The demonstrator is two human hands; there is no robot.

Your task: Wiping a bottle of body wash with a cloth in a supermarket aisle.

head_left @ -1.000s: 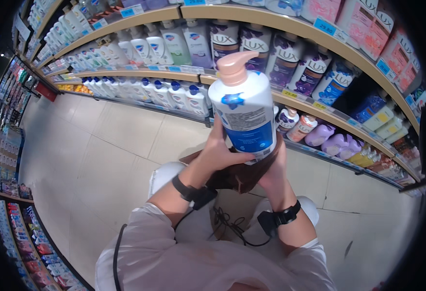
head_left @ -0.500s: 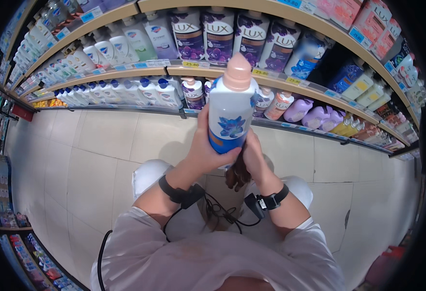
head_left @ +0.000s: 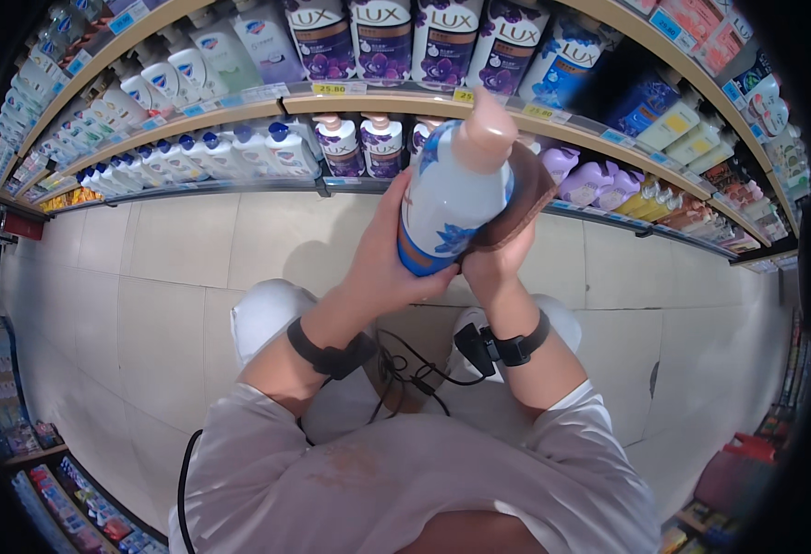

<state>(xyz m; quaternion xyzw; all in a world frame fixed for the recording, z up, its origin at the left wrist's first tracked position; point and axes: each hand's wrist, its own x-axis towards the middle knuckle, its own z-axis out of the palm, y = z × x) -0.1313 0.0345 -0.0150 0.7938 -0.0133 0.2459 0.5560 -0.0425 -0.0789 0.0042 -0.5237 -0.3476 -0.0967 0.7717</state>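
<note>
A white and blue pump bottle (head_left: 442, 198) with a pale pink top and a blue flower print tilts in front of the shelves, its top leaning to the right. My left hand (head_left: 382, 254) is wrapped round its lower left side. Against the bottle's right side lies a brown cloth (head_left: 530, 198), pressed there by my right hand (head_left: 498, 268). The cloth partly covers the right hand's fingers. Black straps with small devices sit on both wrists, and a black cable (head_left: 415, 379) runs between them.
An upper shelf ahead holds purple and white pump bottles (head_left: 382, 42) and a blue and white one (head_left: 562, 65). White bottles with blue caps (head_left: 239, 152) and lilac bottles (head_left: 595, 175) line the lower shelf. A red basket (head_left: 738, 471) stands at the lower right. My knees are above the tiled floor (head_left: 175, 240).
The brown cloth has come up from below my right hand onto the bottle's right side. The bottle now tilts further right, and the view has shifted slightly.
</note>
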